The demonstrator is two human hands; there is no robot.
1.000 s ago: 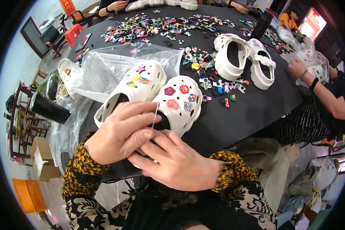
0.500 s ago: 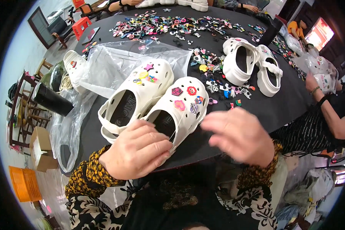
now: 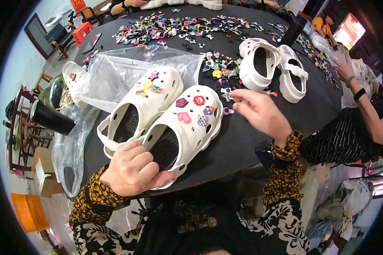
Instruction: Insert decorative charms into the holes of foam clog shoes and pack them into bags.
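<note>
Our left hand (image 3: 134, 168) is curled round the heel end of the nearer clog (image 3: 189, 138), fingers folded over and thumb lying along the rim. Our right hand (image 3: 261, 112) is off the shoe, above the table to its right, fingers bent and the tips drawn near the thumb; we cannot tell whether they pinch anything. A small black-and-white charm (image 3: 226, 94) lies just beside those fingertips.

The nearer clog rests on the black table (image 3: 251, 146), toe pointing away from us, with five charms on its upper, among them a pink flower (image 3: 183, 117) and a red round one (image 3: 198, 100). Beside it on the left is the partner clog (image 3: 168, 83), bearing a pink star (image 3: 153, 76) and a small cluster of others. By our judgement this pair is well along: both uppers are decorated, though several holes are bare, and we cannot tell if more belong there. Neither shoe is bagged.

A clear plastic bag (image 3: 123, 78) lies behind the partner clog, with a single white clog (image 3: 75, 85) at its left side. To the right stand two more white clogs (image 3: 252, 76), with few charms that we can make out. Plenty of loose charms (image 3: 157, 32) are spread over the far side. At the right edge, a co-worker's hand (image 3: 345, 70) is at another clear bag (image 3: 356, 80).
</note>
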